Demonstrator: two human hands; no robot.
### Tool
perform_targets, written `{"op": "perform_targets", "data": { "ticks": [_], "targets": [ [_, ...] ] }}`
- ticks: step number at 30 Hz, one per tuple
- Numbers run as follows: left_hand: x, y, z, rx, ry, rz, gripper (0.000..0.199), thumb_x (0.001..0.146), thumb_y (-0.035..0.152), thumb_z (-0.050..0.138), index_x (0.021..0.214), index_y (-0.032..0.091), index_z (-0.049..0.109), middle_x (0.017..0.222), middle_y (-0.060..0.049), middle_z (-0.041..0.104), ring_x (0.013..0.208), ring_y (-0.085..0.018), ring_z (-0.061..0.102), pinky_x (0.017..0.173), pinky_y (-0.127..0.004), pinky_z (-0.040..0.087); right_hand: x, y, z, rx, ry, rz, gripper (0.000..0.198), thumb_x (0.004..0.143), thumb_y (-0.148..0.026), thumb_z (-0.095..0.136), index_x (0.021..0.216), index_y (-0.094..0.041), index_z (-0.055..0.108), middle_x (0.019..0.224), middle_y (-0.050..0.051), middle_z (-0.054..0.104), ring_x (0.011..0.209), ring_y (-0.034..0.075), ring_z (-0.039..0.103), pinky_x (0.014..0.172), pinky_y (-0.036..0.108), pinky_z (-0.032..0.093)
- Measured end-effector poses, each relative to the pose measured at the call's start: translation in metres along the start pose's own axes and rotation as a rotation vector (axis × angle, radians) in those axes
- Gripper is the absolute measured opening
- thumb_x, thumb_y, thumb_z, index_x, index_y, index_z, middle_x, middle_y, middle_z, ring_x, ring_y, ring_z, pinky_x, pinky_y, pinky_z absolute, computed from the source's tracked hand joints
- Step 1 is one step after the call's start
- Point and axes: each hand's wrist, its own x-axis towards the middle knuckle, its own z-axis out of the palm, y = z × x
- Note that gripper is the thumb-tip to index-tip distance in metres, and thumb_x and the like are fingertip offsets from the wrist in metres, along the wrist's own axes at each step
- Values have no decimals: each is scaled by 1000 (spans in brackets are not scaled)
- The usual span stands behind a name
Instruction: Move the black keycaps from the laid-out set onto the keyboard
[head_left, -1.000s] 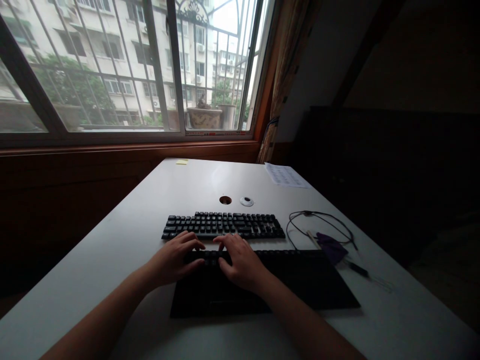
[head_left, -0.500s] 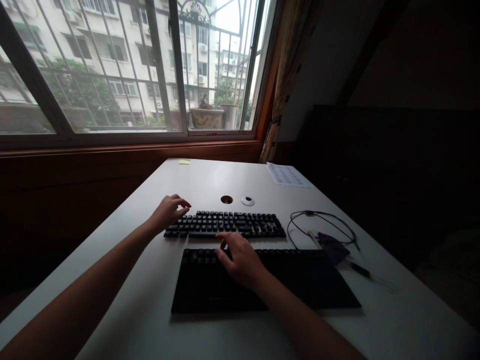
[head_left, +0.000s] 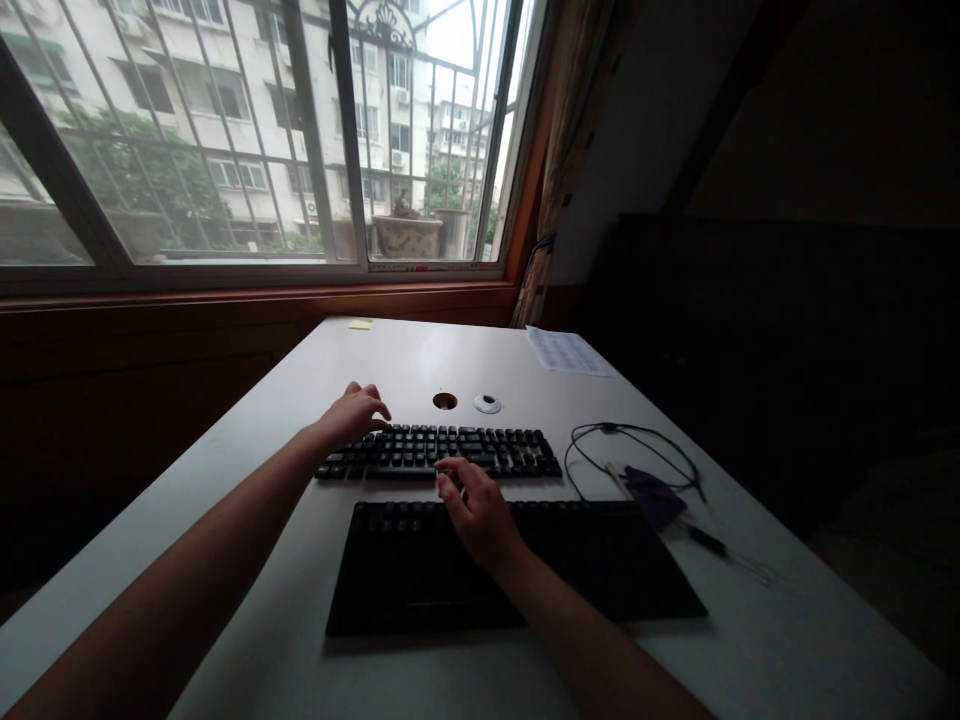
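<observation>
A black keyboard point(head_left: 480, 450) lies across the middle of the white desk. My left hand point(head_left: 351, 415) is over its back left corner, thumb and index finger bent together at the keys; whatever is between the fingertips is too small to make out. Nearer to me is a flat black board point(head_left: 405, 590) with several keycaps point(head_left: 386, 517) in rows along its back left part. Above this board is my right hand point(head_left: 480, 515), thumb and index finger pinched in front of the keyboard's near edge. Something small and pale shows at those fingertips, its kind unclear.
A looped black cable point(head_left: 637, 428) lies to the right, beside a purple cloth pouch point(head_left: 655, 497) and a thin tool with a black handle point(head_left: 706, 541) and wire end. Farther back are a cable hole point(head_left: 445, 401), its white cover point(head_left: 487, 404), printed paper point(head_left: 570, 352) and a yellow note point(head_left: 361, 324).
My left hand has moved slightly right over the keyboard's back left corner and its fingers have dipped. My right hand's fingers have drawn closer together. The view has shifted a little.
</observation>
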Motion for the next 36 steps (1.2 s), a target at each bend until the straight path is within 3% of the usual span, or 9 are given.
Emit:
{"op": "perform_targets", "data": {
  "ticks": [12,20,25,31,36],
  "targets": [
    [6,2,1,-9,-19,-11,32,75,58,77,75,26,80,98,-10,65,96,-28,49,84,-36,43,0,2,1,-1,4,-1,22,98,-31,50,114,-23,62,89,3,65,87,19,62,81,31,47],
    [-3,-4,-13,-82,136,-36,27,84,47,69,82,21,78,97,-11,68,93,-27,59,86,-39,48,0,-2,0,26,27,17,23,97,-31,49,115,-22,61,85,3,64,83,20,62,78,31,47],
    [-24,24,-23,-235,149,45,27,93,42,59,96,17,71,90,-6,73,75,-18,69,71,-29,56,0,5,3,49,26,29,23,96,-29,50,115,-23,61,85,2,66,82,19,63,78,31,47],
    [-66,72,-21,-482,194,163,18,91,32,64,99,16,67,92,-7,74,77,-17,72,72,-28,59,2,7,3,97,28,58,22,96,-27,50,114,-21,62,81,1,66,77,18,63,75,29,47],
    [-88,89,-9,-554,221,262,13,90,21,61,102,16,66,98,-8,69,81,-14,69,74,-26,59,3,5,3,35,6,16,20,93,-26,53,108,-21,66,85,3,68,81,19,63,75,30,47]
  ]
}}
